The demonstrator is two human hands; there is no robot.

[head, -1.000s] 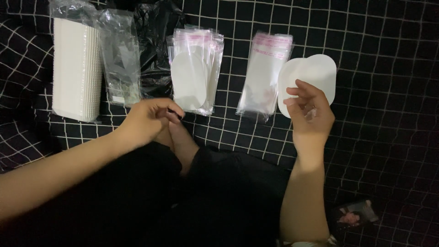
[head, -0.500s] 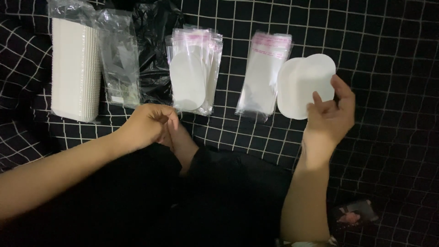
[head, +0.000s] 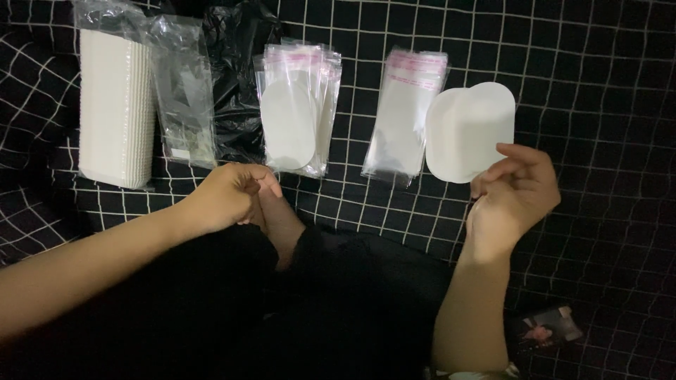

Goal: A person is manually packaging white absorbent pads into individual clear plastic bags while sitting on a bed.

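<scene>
- Head view: we look down on a black cloth with a white grid pattern (head: 605, 77), on which all the goods are laid out in a row
- Our right hand (head: 514, 200) is raised over the cloth at the right, fingers curled and loosely parted; the fingertips pinch the lower right edge of the white oval pads (head: 468, 130), which overlap as a small stack of at least two
- The pads lie at the right end of the row, touching the hand and just beside a stack of empty clear plastic sleeves with a pink strip along the top (head: 405, 112)
- Our left hand (head: 229, 197) is closed into a loose fist near the middle of the frame, just below the row; we cannot tell whether anything is inside it
- Directly above that hand lies a stack of clear sleeves each holding a white oval pad (head: 296, 105), apart from the knuckles
- Further left we note a clear flat bag with small contents (head: 184, 91), partly over a crumpled black plastic bag (head: 236, 70)
- At the far left stands a tall wrapped block of white stacked pads (head: 113, 105)
- Dark clothing (head: 338, 302) fills the bottom centre, between our forearms
- A small printed card (head: 546, 329) lies on the cloth at the lower right, well apart from both hands
</scene>
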